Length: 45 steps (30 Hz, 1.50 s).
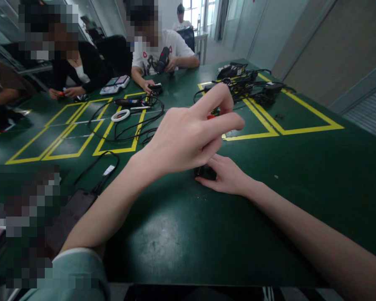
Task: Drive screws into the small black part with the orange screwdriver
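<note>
My left hand [191,136] is raised over the table in the middle of the view, its fingers bent and closed. A small red piece [210,117] shows between its fingers, but most of it is hidden and its kind cannot be made out. Lower and just behind, my right hand [230,174] rests at the tabletop with its fingers closed around a small black box-like object [205,172]. The left hand covers part of the right fingers and the top of that object.
The green table [181,234] carries yellow tape outlines. Tangled black cables and adapters [265,93] lie at the back right. Left of centre are a white ring [120,115] and looped cable. A dark phone [72,213] with a cord lies near my left forearm. Co-workers sit across the table.
</note>
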Tool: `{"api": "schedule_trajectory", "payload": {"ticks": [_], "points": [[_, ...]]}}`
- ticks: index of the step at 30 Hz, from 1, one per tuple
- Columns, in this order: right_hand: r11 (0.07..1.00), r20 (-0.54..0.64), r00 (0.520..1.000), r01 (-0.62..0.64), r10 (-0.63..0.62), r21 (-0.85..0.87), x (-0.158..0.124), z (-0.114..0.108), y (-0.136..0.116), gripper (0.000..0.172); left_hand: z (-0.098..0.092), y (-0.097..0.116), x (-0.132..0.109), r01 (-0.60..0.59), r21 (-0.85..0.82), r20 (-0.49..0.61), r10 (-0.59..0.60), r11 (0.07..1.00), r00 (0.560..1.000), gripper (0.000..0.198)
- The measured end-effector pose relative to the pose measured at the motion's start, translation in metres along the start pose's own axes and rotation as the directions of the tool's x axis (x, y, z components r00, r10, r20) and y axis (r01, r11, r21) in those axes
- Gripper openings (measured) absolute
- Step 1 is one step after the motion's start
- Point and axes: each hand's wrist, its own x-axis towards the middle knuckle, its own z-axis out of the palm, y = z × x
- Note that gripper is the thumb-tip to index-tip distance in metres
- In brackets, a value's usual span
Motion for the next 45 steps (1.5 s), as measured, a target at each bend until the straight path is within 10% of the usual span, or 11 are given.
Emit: {"api": "schedule_trajectory", "payload": {"ticks": [45], "points": [[0.999,-0.012,1.0,0.029,-0.029,-0.015,-0.0005,-0.0032,-0.001,0.024,-0.0001,0.0052,0.0005,-0.026,0.107,0.066,0.019,0.994,0.998,0.034]]}}
